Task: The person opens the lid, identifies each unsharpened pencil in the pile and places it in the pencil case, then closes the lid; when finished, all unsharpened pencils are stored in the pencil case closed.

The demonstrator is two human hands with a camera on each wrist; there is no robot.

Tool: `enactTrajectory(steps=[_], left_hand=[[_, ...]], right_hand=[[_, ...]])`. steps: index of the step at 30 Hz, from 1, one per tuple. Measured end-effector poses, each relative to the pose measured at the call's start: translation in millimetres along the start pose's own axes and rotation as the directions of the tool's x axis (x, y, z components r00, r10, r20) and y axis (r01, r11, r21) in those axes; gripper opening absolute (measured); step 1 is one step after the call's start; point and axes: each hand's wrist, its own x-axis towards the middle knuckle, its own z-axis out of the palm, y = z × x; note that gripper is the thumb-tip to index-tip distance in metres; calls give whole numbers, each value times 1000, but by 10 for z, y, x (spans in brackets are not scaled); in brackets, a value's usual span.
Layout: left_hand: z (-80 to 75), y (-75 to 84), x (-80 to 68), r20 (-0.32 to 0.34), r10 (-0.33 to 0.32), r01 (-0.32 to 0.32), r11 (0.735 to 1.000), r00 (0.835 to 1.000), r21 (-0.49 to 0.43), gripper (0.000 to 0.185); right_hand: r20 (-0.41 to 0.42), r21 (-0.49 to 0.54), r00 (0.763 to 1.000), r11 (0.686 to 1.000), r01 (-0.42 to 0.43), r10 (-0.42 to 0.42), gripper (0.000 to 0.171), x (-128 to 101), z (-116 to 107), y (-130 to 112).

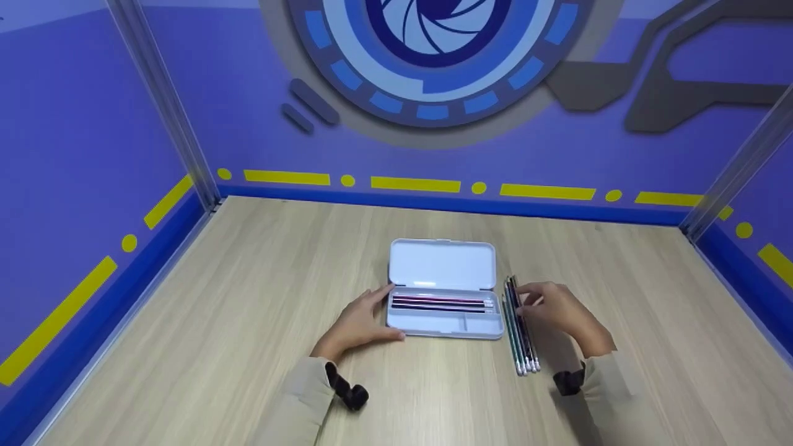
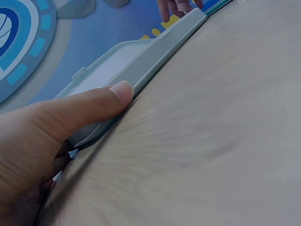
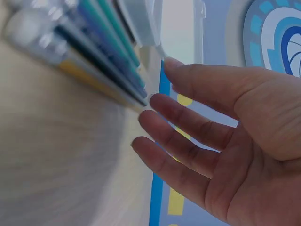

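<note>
A white pencil case lies on the table with its lid raised and tipped back. Several dark pencils, one of them reddish, lie in its rear compartment. My left hand grips the case's left end, the thumb along the front wall and the fingers toward the back corner. Right of the case lies a bundle of pencils, green and dark, their eraser ends toward me. My right hand is beside the bundle's upper part, thumb and fingers spread apart with nothing held between them.
The wooden table extends on both sides of the case. A blue-purple back wall with yellow marks stands behind it, and side panels with metal corner posts bound the left and right.
</note>
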Motion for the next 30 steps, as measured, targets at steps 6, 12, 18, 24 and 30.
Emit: enactTrajectory(steps=[6,12,18,24,30], left_hand=[[-4,-4,13,-2,3,-3,1000,1000,-1,101],[1,5,29,3,1,-1,1000,1000,-8,101],[-2,13,41,3,-6,6,1000,1000,-9,101],[-5,5,33,-3,5,-5,1000,1000,-17,102],[-8,-11,21,-7,19,-19,1000,1000,-16,102]], right_hand=[[59,1,996,998,-66,65,48,-52,3,87],[88,17,992,996,-92,90,50,-82,-2,117],[123,66,985,989,-132,123,52,-81,20,96],[118,98,981,982,-164,152,53,-80,52,105],[106,159,980,969,-187,171,57,-96,71,129]])
